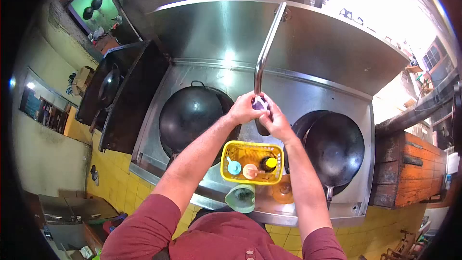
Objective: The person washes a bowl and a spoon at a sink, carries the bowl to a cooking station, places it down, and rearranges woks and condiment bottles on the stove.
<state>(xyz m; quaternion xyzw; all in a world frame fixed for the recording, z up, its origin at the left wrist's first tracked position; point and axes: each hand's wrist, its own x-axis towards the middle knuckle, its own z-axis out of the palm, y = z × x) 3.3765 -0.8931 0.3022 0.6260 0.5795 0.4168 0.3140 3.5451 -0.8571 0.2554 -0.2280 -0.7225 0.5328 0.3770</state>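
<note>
Both hands meet at the lower end of a long metal spout (266, 50) over the steel counter. My left hand (246, 109) and my right hand (273, 117) are closed around a small dark and white object (260, 104) at the spout's tip; its exact shape is too small to tell. A dark cylindrical piece (262, 128) shows just below the hands. Nearer my body, a yellow basket (252, 181) holds bottles with a blue top (234, 167), a pinkish top (250, 171) and a yellow cap (271, 162).
A large black wok (190, 115) lies left of my hands, another wok (335, 149) right. A green container (240, 199) and an orange round item (283, 190) are by the front edge. The steel backsplash (327, 43) rises behind; a wooden box (409, 168) stands right.
</note>
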